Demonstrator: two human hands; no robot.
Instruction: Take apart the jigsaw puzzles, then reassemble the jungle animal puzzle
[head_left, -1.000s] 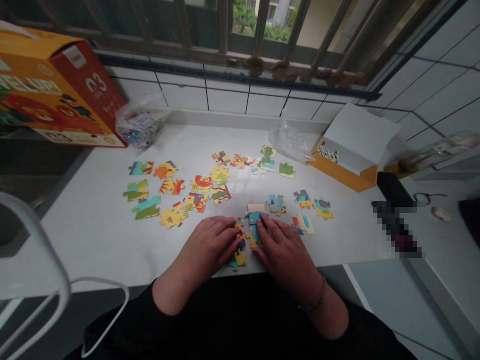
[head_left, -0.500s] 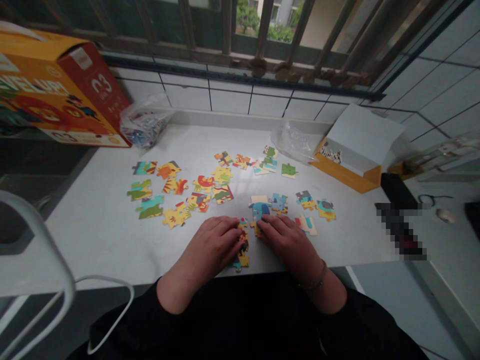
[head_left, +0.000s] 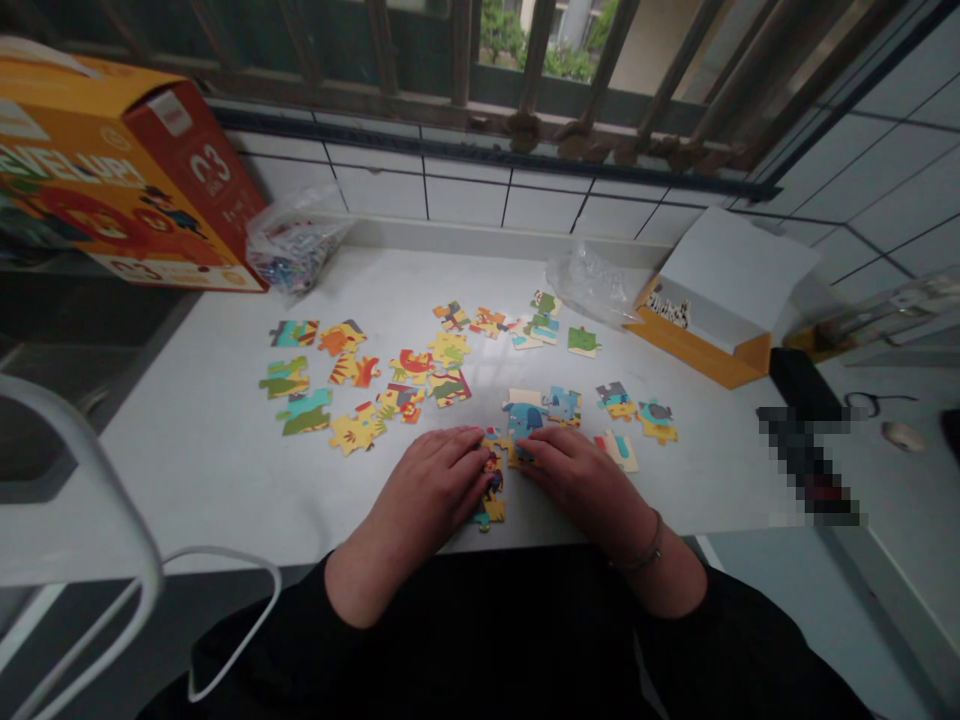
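Note:
My left hand (head_left: 442,475) curls over a strip of jigsaw pieces (head_left: 493,480) near the front edge of the table; its fingers cover the strip's left side. Opposite it, my right hand (head_left: 574,470) has its fingertips on the lower part of a jigsaw piece with a blue elephant (head_left: 525,416). The strip and the elephant piece lie side by side, touching or almost so. A second blue piece (head_left: 564,404) lies just right of the elephant. Close to my right hand is a piece with red and teal shapes (head_left: 618,451).
More jigsaw pieces (head_left: 358,430) are spread over the white table (head_left: 217,450). An orange box (head_left: 187,180) and a bag of small items (head_left: 296,250) stand back left. Back right are a clear plastic wrapper (head_left: 592,280) and an open carton (head_left: 697,340). A white tube (head_left: 142,500) curves at left.
The elephant piece and the strip sit closer together, with both hands still on them. The whole view has shifted slightly.

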